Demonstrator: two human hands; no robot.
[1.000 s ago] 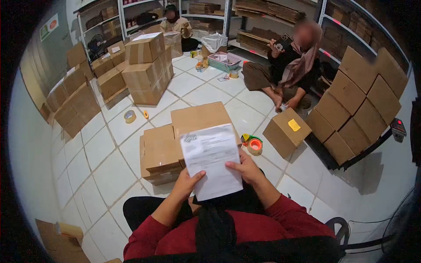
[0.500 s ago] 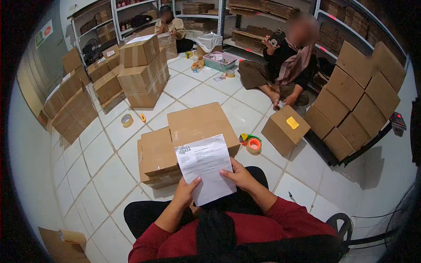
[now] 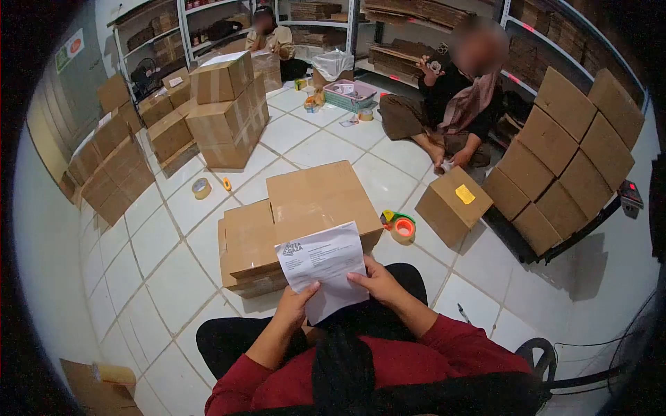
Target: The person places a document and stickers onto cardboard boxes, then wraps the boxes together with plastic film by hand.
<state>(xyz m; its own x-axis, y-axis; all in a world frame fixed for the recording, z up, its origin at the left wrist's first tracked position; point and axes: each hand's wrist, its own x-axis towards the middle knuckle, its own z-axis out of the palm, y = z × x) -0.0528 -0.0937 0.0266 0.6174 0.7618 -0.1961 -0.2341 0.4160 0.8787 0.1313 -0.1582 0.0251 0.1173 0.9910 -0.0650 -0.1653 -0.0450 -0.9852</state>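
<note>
A white printed sheet of paper is held up over my lap, with a dark logo at its upper left corner. My left hand pinches its lower left edge, thumb on the front and fingers behind. On the other edge my right hand grips it the same way. Just beyond the paper sit closed cardboard boxes: a larger taped box and a lower box to its left. The paper hides part of both.
An orange-rimmed tape dispenser and a box with a yellow label lie to the right. Tape and an orange cutter are on the floor. Stacked boxes stand left, more boxes right. Two people sit near the shelves.
The paper has dipped slightly, its top edge bending back a little. Both hands keep their hold on it.
</note>
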